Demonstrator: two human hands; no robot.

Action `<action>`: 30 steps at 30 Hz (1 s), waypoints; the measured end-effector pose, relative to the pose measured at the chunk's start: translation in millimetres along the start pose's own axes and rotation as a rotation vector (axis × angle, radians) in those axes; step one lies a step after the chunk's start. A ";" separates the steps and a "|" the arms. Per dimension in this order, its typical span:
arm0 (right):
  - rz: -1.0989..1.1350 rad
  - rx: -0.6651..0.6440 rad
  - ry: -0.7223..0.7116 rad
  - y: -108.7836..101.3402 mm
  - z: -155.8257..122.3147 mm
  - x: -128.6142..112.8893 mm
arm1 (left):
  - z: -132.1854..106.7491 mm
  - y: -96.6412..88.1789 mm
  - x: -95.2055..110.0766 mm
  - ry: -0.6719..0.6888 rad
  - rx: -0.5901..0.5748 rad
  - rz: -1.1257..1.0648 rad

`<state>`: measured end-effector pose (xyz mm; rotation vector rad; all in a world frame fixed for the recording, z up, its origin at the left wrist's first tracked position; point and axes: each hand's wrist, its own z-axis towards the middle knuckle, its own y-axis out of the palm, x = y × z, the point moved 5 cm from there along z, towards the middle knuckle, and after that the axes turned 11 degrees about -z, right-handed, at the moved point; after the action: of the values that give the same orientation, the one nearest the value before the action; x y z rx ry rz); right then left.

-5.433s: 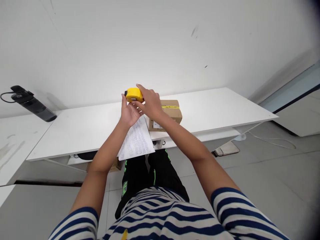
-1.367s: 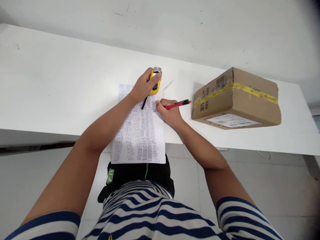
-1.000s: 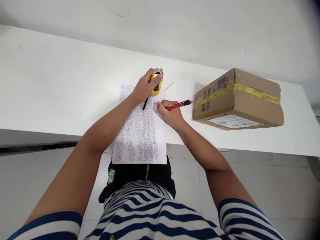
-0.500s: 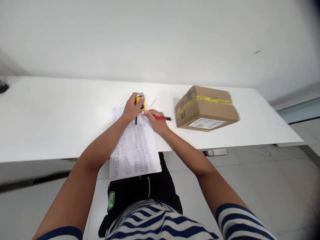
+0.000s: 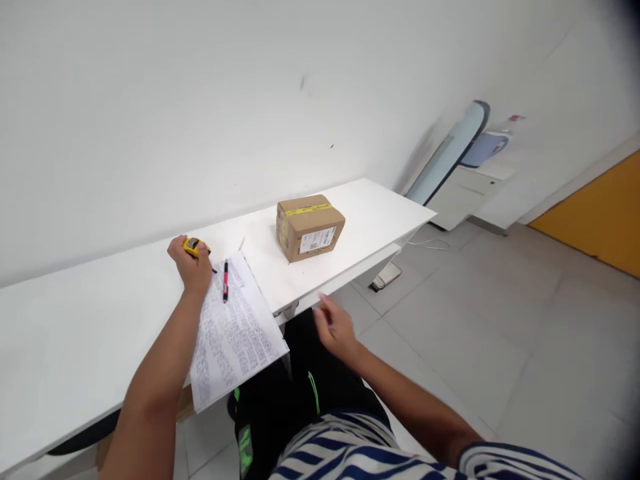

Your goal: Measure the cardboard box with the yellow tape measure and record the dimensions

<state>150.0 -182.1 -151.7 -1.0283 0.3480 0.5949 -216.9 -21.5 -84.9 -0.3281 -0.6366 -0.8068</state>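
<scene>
My left hand (image 5: 193,265) is wrapped round a yellow tape measure (image 5: 194,247) above the top left corner of a handwritten paper sheet (image 5: 235,333). The sheet overhangs the front edge of the white table (image 5: 100,313). On the sheet lies a red and black pen (image 5: 225,281), free of both hands. My right hand (image 5: 337,330) is empty, loosely curled with thumb and forefinger apart. It hovers over my lap by a white panel (image 5: 350,272) below the tabletop; whether the fingertips touch that panel I cannot tell.
A taped cardboard box (image 5: 310,227) with a white label stands right of the paper. A thin pale strip (image 5: 242,244) lies behind the sheet. Past the table's right end are a leaning light-blue board (image 5: 447,153) and a white cabinet (image 5: 463,193). A pale object (image 5: 387,275) rests on the floor.
The view has swung to the right. My right hand has let go of the pen, leaving it on the paper, and has drawn back toward the table's front edge. My left hand keeps the tape measure.
</scene>
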 end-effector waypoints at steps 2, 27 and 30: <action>-0.060 0.024 0.263 -28.5 -83.9 56.8 | -1.0 -1.3 0.4 -0.022 0.029 -0.004; 0.008 0.585 -0.240 -48.5 -47.2 -3.6 | -172.1 77.7 299.1 -0.392 -1.362 -0.827; 0.167 0.545 -0.245 -41.6 -44.7 1.1 | -167.5 90.4 286.9 -0.476 -1.566 -0.599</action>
<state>176.5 -236.7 -145.0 -0.3998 0.3544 0.7175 67.8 -208.0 -33.0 -1.8525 -0.4063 -1.7389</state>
